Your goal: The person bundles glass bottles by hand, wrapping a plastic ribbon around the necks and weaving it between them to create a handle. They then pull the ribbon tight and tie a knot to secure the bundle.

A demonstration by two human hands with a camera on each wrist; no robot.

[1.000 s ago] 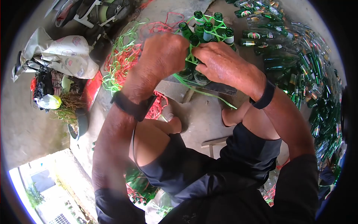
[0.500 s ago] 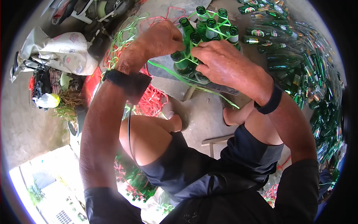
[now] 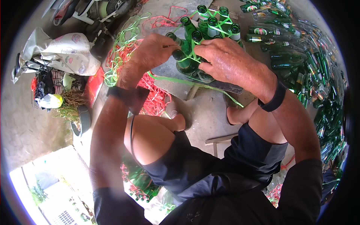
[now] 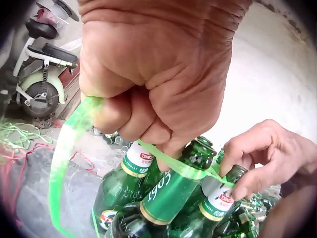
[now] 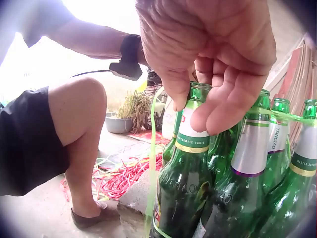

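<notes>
Several green glass bottles (image 3: 186, 64) stand upright in a cluster, with flat green plastic strap (image 3: 194, 57) laced round their necks. My left hand (image 3: 155, 50) is at the cluster's left side. Its fingers curl round the strap (image 4: 60, 163), which hangs in a loop on one side and runs taut past a bottle neck (image 4: 197, 156) on the other. My right hand (image 3: 228, 56) is over the near bottles, thumb and fingers pinching a bottle (image 5: 190, 139) at its neck. In the left wrist view, the right hand's fingertips are right at the strap.
The bottles stand on a low grey slab (image 3: 165, 69). Red and green strap (image 3: 153, 99) lies tangled at its left. A large heap of green bottles (image 3: 288, 58) fills the right side. A wooden stool edge (image 3: 221, 140) shows between the legs. A white sack (image 3: 67, 56) lies far left.
My left hand pulled away leftward from the bottles, then came slightly lower and back beside the cluster's left bottle. My right hand stays at nearly the same spot over the near bottles.
</notes>
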